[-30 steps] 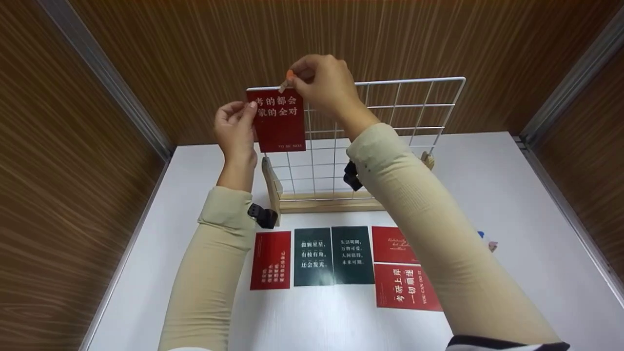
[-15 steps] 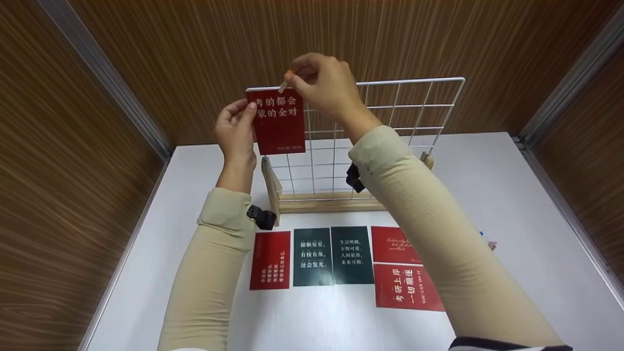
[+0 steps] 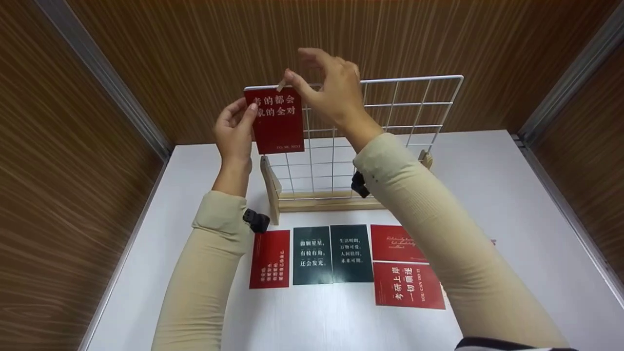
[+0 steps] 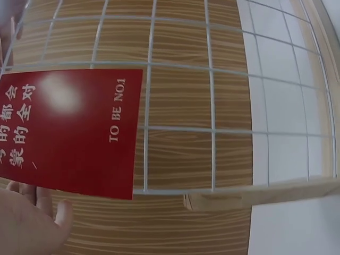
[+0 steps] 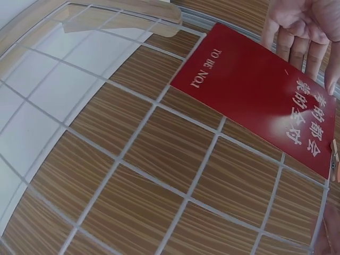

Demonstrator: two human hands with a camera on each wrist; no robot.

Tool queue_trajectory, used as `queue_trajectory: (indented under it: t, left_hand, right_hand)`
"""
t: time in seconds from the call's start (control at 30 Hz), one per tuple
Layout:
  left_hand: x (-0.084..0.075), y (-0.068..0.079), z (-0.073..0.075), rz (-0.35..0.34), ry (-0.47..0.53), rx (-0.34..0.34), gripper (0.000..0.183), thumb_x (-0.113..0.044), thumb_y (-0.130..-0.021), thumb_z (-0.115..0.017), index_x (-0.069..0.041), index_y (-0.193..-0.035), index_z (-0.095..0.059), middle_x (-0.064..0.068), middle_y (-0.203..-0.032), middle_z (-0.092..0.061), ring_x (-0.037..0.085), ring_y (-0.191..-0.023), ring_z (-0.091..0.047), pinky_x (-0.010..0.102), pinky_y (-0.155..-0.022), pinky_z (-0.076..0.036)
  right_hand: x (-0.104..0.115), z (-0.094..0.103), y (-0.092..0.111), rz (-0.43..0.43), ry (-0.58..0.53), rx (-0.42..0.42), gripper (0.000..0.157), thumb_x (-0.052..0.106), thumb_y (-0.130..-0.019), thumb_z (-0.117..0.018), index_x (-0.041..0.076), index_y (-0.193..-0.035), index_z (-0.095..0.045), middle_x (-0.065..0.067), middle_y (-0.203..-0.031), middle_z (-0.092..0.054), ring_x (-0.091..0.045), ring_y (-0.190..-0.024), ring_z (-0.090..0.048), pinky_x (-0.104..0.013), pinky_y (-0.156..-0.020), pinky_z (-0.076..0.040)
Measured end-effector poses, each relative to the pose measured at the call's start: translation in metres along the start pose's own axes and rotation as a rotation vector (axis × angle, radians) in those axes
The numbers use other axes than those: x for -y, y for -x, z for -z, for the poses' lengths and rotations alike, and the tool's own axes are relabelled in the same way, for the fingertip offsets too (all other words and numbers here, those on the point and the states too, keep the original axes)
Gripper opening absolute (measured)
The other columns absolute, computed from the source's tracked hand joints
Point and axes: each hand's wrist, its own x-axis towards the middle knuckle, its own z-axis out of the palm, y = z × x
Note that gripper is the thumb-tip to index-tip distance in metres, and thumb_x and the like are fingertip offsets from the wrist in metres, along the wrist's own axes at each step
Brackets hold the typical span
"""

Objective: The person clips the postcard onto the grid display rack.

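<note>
A red card (image 3: 278,129) with white lettering stands against the top left corner of a white wire grid (image 3: 385,105). The left hand (image 3: 235,124) pinches its left edge, thumb in front and fingers behind, as the right wrist view shows too. A small wooden clothespin (image 3: 281,86) sits on the card's top edge at the grid's top wire; a bit of orange on it (image 5: 338,171) shows in the right wrist view. The right hand (image 3: 334,87) is just right of it, thumb tip beside the clothespin and fingers spread apart from the thumb.
The grid stands in a wooden base (image 3: 326,202) on a white table (image 3: 302,321). Before it lie a red card (image 3: 270,261), two dark green cards (image 3: 312,273) and two more red cards (image 3: 409,292), partly under the right sleeve. Wood-grain panels (image 3: 195,58) rise behind and at both sides.
The right hand's fingers have opened off the clothespin and lifted up and right. The clothespin stays at the card's top edge. The left hand keeps its pinch on the card.
</note>
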Motion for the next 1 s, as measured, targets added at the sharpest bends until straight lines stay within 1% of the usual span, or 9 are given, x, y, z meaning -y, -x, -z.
queue_trajectory:
  t: [0.1, 0.23, 0.3, 0.43, 0.53, 0.73, 0.87, 1.0]
  left_hand:
    - [0.002, 0.001, 0.004, -0.02, -0.062, 0.018, 0.043, -0.018, -0.09, -0.067, -0.004, -0.128, -0.055, 0.008, -0.126, -0.057, 0.016, -0.116, -0.051, 0.024, -0.094, -0.043]
    - [0.005, 0.003, 0.01, -0.054, -0.143, 0.044, 0.052, -0.021, -0.089, -0.068, -0.005, -0.135, -0.049, 0.009, -0.133, -0.052, 0.016, -0.122, -0.048, 0.023, -0.097, -0.04]
    - [0.006, 0.004, 0.014, -0.055, -0.174, 0.06, 0.056, -0.023, -0.089, -0.068, -0.006, -0.138, -0.046, 0.009, -0.136, -0.05, 0.017, -0.125, -0.046, 0.025, -0.099, -0.04]
    - [0.009, 0.007, 0.021, -0.034, -0.243, 0.097, 0.063, -0.028, -0.089, -0.068, -0.009, -0.142, -0.041, 0.009, -0.142, -0.044, 0.018, -0.13, -0.04, 0.03, -0.102, -0.037]
    - [0.012, 0.008, 0.024, -0.032, -0.295, 0.116, 0.067, -0.03, -0.088, -0.069, -0.01, -0.144, -0.039, 0.01, -0.144, -0.041, 0.019, -0.132, -0.037, 0.035, -0.105, -0.035]
    - [0.015, 0.009, 0.028, -0.053, -0.362, 0.134, 0.069, -0.031, -0.087, -0.07, -0.01, -0.144, -0.038, 0.011, -0.145, -0.039, 0.019, -0.134, -0.034, 0.041, -0.107, -0.031]
    - [0.018, 0.01, 0.031, -0.061, -0.41, 0.136, 0.07, -0.032, -0.086, -0.07, -0.01, -0.145, -0.038, 0.01, -0.146, -0.039, 0.019, -0.134, -0.032, 0.044, -0.107, -0.03]
    - [0.021, 0.012, 0.036, -0.065, -0.456, 0.133, 0.072, -0.033, -0.085, -0.071, -0.01, -0.145, -0.038, 0.008, -0.146, -0.039, 0.02, -0.135, -0.031, 0.046, -0.108, -0.027]
  right_hand:
    - [-0.003, 0.0, 0.005, 0.036, 0.012, -0.038, 0.058, 0.051, -0.089, -0.059, 0.015, -0.134, -0.053, 0.004, -0.129, -0.058, -0.01, -0.119, -0.047, -0.027, -0.106, -0.017]
    - [-0.01, -0.001, 0.012, 0.102, -0.004, -0.082, 0.06, 0.05, -0.09, -0.059, 0.013, -0.137, -0.05, 0.001, -0.134, -0.054, -0.013, -0.125, -0.041, -0.03, -0.107, -0.017]
    - [-0.012, -0.002, 0.015, 0.124, -0.012, -0.094, 0.062, 0.05, -0.09, -0.058, 0.012, -0.138, -0.049, 0.0, -0.136, -0.053, -0.013, -0.127, -0.04, -0.031, -0.107, -0.017]
    - [-0.016, -0.001, 0.02, 0.145, -0.021, -0.101, 0.064, 0.05, -0.089, -0.059, 0.012, -0.139, -0.047, -0.002, -0.136, -0.052, -0.014, -0.127, -0.039, -0.033, -0.107, -0.018]
    - [-0.018, 0.0, 0.025, 0.158, -0.006, -0.102, 0.066, 0.052, -0.089, -0.058, 0.012, -0.139, -0.047, -0.002, -0.137, -0.052, -0.015, -0.128, -0.038, -0.034, -0.108, -0.016]
    - [-0.023, 0.0, 0.033, 0.183, 0.055, -0.106, 0.068, 0.055, -0.089, -0.056, 0.012, -0.141, -0.045, -0.005, -0.14, -0.049, -0.018, -0.131, -0.036, -0.034, -0.109, -0.012]
    - [-0.026, -0.001, 0.038, 0.203, 0.08, -0.108, 0.066, 0.055, -0.09, -0.054, 0.013, -0.141, -0.046, -0.005, -0.141, -0.047, -0.018, -0.132, -0.033, -0.036, -0.11, -0.011]
    - [-0.031, -0.003, 0.045, 0.257, 0.125, -0.118, 0.065, 0.055, -0.09, -0.054, 0.014, -0.139, -0.047, -0.003, -0.142, -0.046, -0.018, -0.134, -0.032, -0.038, -0.11, -0.013]
